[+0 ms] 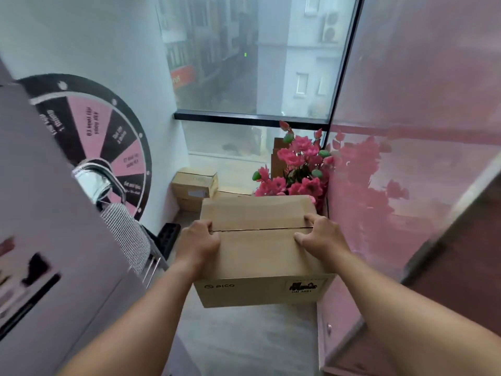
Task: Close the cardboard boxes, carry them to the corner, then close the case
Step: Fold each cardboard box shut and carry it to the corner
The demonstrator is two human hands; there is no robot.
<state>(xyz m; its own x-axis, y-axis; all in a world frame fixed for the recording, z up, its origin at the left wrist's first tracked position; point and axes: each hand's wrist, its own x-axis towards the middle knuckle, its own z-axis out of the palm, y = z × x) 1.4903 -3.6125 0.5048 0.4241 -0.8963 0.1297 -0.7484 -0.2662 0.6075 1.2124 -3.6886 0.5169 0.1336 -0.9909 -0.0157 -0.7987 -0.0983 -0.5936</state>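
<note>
A closed brown cardboard box (260,251) hangs in the air in front of me, its two top flaps meeting at a middle seam. My left hand (198,244) grips its left edge and my right hand (320,237) grips its right edge, fingers curled over the top. Its near side carries a printed logo and a label. Further ahead, in the corner under the window, two smaller closed cardboard boxes (195,183) sit stacked on the floor. No case is in view.
Pink artificial flowers (298,164) stand in the corner on the right, beside a pink glass wall (406,158). A prize wheel (108,142) leans on the left wall, with a chair (127,234) and a grey cabinet (40,213) at left. Grey floor (244,335) runs ahead.
</note>
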